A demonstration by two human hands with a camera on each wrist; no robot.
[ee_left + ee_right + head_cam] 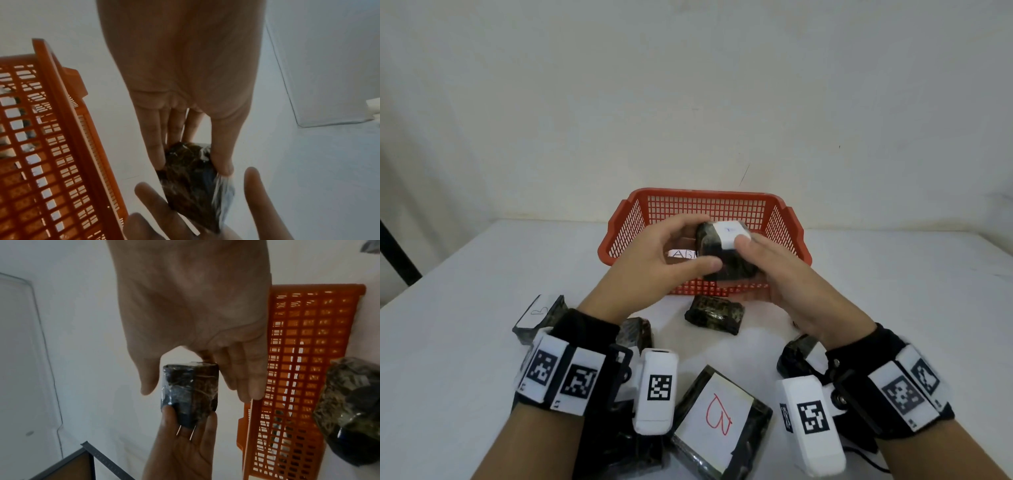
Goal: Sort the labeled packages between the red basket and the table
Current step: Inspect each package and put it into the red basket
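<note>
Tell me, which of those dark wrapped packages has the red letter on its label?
The big flat package nearest the person, lying between the two wrists: its white label carries a red B. The far-left package has a faint dark mark instead.

A white table (pixel 482 308) carries the red basket (pixel 619 236) at its far middle. Just in front of the basket lies 1 dark wrapped package (pixel 714 313); nearer lie a package marked with a red B (pixel 719 411) and another labeled package (pixel 536 315) at left.

Red basket (pixel 722 205) matt plastic mesh; held package (pixel 717 253) glossy clear-film wrap w/ matt white paper label (pixel 731 234).
</note>
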